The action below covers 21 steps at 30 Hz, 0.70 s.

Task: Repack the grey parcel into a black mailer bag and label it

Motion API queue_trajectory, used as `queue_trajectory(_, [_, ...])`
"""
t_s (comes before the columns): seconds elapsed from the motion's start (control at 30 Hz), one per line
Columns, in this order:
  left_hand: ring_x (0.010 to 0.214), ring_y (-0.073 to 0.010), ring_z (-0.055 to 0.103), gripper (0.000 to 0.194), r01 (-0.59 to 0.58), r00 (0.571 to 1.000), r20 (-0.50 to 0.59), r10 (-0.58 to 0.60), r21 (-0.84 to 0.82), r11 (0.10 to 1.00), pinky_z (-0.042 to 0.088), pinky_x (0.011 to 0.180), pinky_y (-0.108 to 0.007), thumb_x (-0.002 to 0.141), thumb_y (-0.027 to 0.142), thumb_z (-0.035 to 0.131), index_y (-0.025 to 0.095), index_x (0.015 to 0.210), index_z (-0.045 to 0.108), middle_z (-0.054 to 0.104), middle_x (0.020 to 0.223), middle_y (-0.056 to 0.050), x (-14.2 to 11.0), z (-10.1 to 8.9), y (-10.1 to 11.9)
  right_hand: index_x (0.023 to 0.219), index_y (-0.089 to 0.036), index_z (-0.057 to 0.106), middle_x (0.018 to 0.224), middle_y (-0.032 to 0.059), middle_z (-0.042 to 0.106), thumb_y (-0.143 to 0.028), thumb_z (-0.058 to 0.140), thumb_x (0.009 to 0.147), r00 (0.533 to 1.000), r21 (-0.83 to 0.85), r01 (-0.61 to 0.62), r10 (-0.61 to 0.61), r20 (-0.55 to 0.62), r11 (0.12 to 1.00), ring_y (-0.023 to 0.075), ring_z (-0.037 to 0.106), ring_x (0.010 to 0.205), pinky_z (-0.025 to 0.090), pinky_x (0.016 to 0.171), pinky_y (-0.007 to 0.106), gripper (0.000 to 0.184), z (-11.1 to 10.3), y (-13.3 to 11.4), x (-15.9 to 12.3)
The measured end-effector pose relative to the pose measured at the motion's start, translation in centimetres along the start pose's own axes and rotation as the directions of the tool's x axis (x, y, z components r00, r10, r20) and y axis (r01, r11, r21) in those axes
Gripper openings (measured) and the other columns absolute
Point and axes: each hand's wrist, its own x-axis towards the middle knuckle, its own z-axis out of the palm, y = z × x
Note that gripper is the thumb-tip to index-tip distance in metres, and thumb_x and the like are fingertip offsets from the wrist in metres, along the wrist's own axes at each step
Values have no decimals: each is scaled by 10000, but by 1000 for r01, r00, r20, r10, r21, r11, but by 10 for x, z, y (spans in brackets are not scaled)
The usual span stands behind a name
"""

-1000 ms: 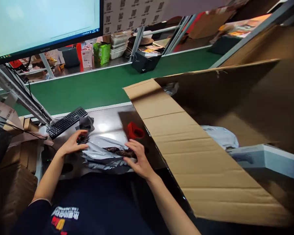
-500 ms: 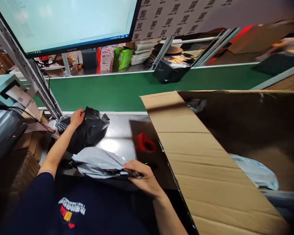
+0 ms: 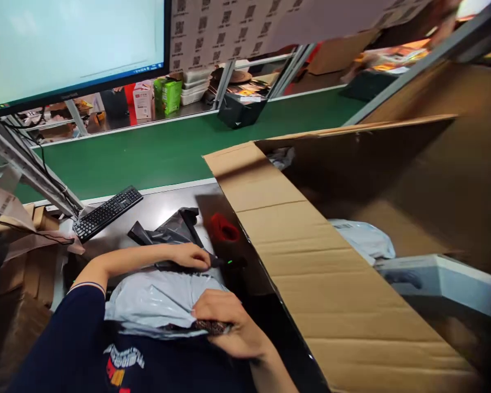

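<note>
My right hand (image 3: 233, 322) is closed on the edge of a pale grey plastic mailing bag (image 3: 155, 300) held against my front. A dark brown, textured item (image 3: 213, 326) shows at the bag's opening, under my fingers. My left hand (image 3: 194, 256) reaches across above the bag, its fingers curled round a black device with a small green light (image 3: 229, 262), which looks like a handheld scanner; most of it is hard to make out against the dark surface. Beyond that hand, a crumpled black plastic bag (image 3: 169, 229) lies on the metal table (image 3: 167, 199).
A large open cardboard box (image 3: 278, 229) stands at right, holding a pale plastic parcel (image 3: 364, 237) and a white box (image 3: 442, 281). A red ring-shaped object (image 3: 225, 228) lies beside its flap. A keyboard (image 3: 108, 213) sits left, below a monitor (image 3: 73, 43). A green belt (image 3: 139, 147) runs behind.
My left hand has let go of the black plastic bag and moved right to the black device, uncovering the keyboard. My right hand keeps the grey bag. The view has turned right.
</note>
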Motion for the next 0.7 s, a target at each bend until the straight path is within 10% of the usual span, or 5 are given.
queue_trajectory(0.1, [1024, -221, 727, 251, 30, 999, -40, -31, -13, 999, 565, 939, -289, 927, 90, 626, 150, 1118, 778, 785, 1126, -90, -17, 42, -24, 1041, -217, 750, 824, 40, 776, -198, 689, 870, 994, 8, -80, 80, -71, 997, 185, 701, 709, 532, 652, 315, 183, 1, 6, -11])
queue_trajectory(0.23, [1298, -331, 586, 355, 201, 953, -242, -179, 67, 977, 431, 1158, -501, 968, 247, 637, 146, 1301, 711, 673, 1362, -172, -63, 45, -70, 1044, -220, 767, 816, 45, 774, -270, 744, 887, 978, 64, -161, 168, -121, 985, 182, 699, 707, 539, 645, 308, 166, 3, 14, -25])
queue_trajectory(0.43, [1477, -348, 405, 536, 627, 779, -252, -574, 286, 725, 418, 1161, -512, 948, 324, 712, 249, 1465, 592, 470, 1614, -124, -137, 66, -134, 1012, -221, 801, 759, 58, 763, -349, 809, 860, 922, 90, -246, 261, -285, 965, 219, 716, 676, 587, 625, 339, 198, 2, 20, -39])
queue_trajectory(0.63, [1267, -344, 521, 358, 775, 632, -324, -704, 262, 576, 522, 915, -416, 1052, 231, 457, 129, 1290, 704, 633, 1349, -199, -143, 70, -145, 1017, -279, 803, 840, 51, 781, -236, 842, 814, 805, -1, -289, 243, -542, 957, 237, 731, 738, 633, 692, 369, 212, -5, 16, -45])
queue_trajectory(0.7, [1215, -332, 544, 341, 766, 643, -307, -702, 261, 587, 525, 878, -380, 1043, 234, 480, 101, 1242, 724, 658, 1252, -205, -145, 59, -145, 1034, -281, 802, 838, 53, 779, -227, 845, 809, 812, -32, -247, 189, -552, 969, 246, 731, 726, 637, 687, 387, 235, -8, 8, -41])
